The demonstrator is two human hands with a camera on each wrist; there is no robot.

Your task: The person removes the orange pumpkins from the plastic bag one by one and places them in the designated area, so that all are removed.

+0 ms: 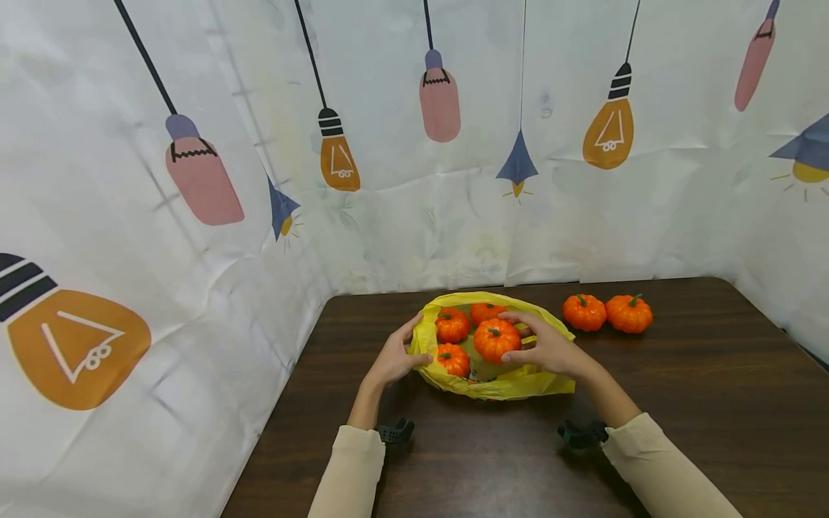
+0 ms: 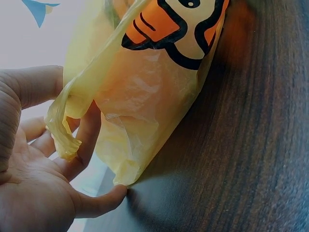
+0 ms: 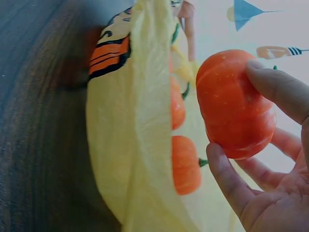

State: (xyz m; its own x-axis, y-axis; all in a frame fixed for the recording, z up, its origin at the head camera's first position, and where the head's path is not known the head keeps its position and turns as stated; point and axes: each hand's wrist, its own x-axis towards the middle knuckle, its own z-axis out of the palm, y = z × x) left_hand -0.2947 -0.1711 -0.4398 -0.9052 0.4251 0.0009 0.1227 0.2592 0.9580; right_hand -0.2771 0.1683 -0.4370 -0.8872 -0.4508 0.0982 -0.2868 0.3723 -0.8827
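A yellow plastic bag (image 1: 518, 388) lies with its mouth spread wide, several small orange pumpkins (image 1: 452, 325) inside it. My left hand (image 1: 396, 357) grips the bag's left rim, its thumb and fingers on either side of the plastic; in the left wrist view a bunched bag handle (image 2: 65, 133) lies against the fingers. My right hand (image 1: 544, 347) holds one orange pumpkin (image 3: 234, 104) with a green stem over the bag's opening, pinched between thumb and fingertips. Cartoon print (image 2: 164, 29) shows on the bag's side.
Two more pumpkins (image 1: 584, 312) sit side by side on the dark wooden table (image 1: 706, 403), right of the bag and near the back edge. A white sheet (image 1: 401, 237) printed with lamps hangs behind and along the left side.
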